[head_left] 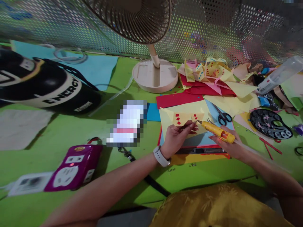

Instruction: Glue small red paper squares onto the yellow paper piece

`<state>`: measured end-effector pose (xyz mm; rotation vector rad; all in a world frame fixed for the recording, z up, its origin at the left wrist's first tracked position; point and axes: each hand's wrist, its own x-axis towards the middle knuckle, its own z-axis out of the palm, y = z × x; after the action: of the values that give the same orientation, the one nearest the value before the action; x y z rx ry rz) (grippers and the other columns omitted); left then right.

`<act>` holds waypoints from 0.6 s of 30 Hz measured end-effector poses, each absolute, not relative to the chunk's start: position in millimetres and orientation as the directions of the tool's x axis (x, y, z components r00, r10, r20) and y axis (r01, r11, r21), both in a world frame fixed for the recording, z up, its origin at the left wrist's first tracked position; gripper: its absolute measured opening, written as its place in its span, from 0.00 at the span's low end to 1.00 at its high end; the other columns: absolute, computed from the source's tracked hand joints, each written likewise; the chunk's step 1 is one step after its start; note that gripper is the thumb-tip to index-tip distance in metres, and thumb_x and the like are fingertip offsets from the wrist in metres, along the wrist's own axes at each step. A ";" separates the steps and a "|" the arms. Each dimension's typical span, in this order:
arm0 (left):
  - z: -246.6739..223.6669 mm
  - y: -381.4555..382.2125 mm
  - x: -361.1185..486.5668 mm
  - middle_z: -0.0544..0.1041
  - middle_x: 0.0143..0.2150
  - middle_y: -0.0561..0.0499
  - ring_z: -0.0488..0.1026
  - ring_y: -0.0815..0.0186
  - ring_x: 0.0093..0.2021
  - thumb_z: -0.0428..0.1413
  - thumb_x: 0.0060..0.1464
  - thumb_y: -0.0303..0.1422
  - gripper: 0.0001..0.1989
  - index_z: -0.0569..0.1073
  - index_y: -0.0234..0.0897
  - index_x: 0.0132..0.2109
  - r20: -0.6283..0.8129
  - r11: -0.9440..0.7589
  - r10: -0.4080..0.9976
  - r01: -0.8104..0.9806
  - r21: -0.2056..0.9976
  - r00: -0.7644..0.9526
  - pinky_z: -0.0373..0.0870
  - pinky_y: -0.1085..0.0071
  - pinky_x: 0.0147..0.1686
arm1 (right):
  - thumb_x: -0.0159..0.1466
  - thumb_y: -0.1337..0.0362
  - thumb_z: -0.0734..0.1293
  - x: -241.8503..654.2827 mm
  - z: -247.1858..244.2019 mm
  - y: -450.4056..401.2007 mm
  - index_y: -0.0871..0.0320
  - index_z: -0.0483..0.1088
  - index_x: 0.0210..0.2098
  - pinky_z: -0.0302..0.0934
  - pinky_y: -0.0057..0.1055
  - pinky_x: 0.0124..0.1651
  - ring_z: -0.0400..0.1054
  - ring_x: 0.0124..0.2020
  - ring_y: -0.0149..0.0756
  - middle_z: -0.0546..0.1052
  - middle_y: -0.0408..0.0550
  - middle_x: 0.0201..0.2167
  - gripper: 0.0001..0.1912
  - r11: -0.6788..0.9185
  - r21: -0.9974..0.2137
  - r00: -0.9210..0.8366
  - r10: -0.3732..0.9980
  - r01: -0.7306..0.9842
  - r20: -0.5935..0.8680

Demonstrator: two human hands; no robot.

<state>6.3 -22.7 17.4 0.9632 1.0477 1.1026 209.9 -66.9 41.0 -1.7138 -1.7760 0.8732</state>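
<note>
My right hand (228, 142) is wrapped around a yellow glue gun (216, 130), its thin nozzle pointing left. My left hand (176, 137), with a white watch on the wrist, has its thumb and fingers pinched together just by the nozzle tip. Whatever sits in that pinch is too small to make out. Beyond both hands lies a pale yellow paper (170, 113) bearing several small red diamond pieces (178, 119). Under it are light blue paper sheets and a dark cutter knife (201, 151). Black scissors (224, 118) rest just past the glue gun.
A fan base (155, 75) stands at the back. Folded paper pieces (213, 69), a clear bottle (279, 75) and a black palette (271, 124) crowd the right. To the left are a phone (129, 121), a purple power strip (73, 167) and a large black bottle (47, 85).
</note>
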 end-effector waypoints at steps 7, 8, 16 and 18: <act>11.8 -19.4 5.1 0.81 0.29 0.48 0.79 0.62 0.32 0.66 0.44 0.42 0.16 0.78 0.33 0.32 -0.239 0.261 0.965 -0.285 0.922 0.111 0.79 0.66 0.34 | 0.64 0.51 0.63 244.6 68.0 -63.8 0.55 0.66 0.35 0.61 0.31 0.31 0.70 0.29 0.39 0.74 0.49 0.31 0.13 0.252 -0.398 -0.218 0.967 0.882 0.130; 10.6 -18.8 4.7 0.81 0.30 0.48 0.79 0.62 0.32 0.66 0.44 0.42 0.16 0.78 0.33 0.33 -0.246 0.267 0.963 -0.300 0.916 0.107 0.78 0.66 0.34 | 0.64 0.52 0.63 256.2 70.3 -64.6 0.56 0.66 0.37 0.61 0.32 0.33 0.71 0.31 0.40 0.75 0.50 0.33 0.13 0.221 -0.357 -0.187 0.974 0.908 0.128; 9.6 -16.8 3.7 0.80 0.32 0.51 0.78 0.66 0.32 0.67 0.44 0.39 0.14 0.77 0.34 0.35 -0.251 0.270 0.963 -0.381 0.884 0.102 0.78 0.70 0.32 | 0.56 0.58 0.70 371.3 53.4 -82.6 0.62 0.65 0.55 0.63 0.38 0.43 0.70 0.42 0.46 0.74 0.61 0.45 0.29 -0.113 -0.090 0.125 0.983 0.989 0.137; 9.6 -16.8 3.7 0.80 0.32 0.51 0.78 0.67 0.32 0.66 0.44 0.39 0.14 0.77 0.34 0.35 -0.250 0.268 0.963 -0.382 0.885 0.097 0.77 0.71 0.32 | 0.58 0.60 0.69 389.4 47.1 -85.5 0.63 0.63 0.58 0.63 0.37 0.45 0.70 0.45 0.46 0.73 0.63 0.47 0.30 -0.155 -0.064 0.161 0.983 0.986 0.090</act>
<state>3.7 -16.8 9.6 0.7454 0.9966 1.1461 389.4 -85.5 47.1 -2.3089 -1.9681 -0.0414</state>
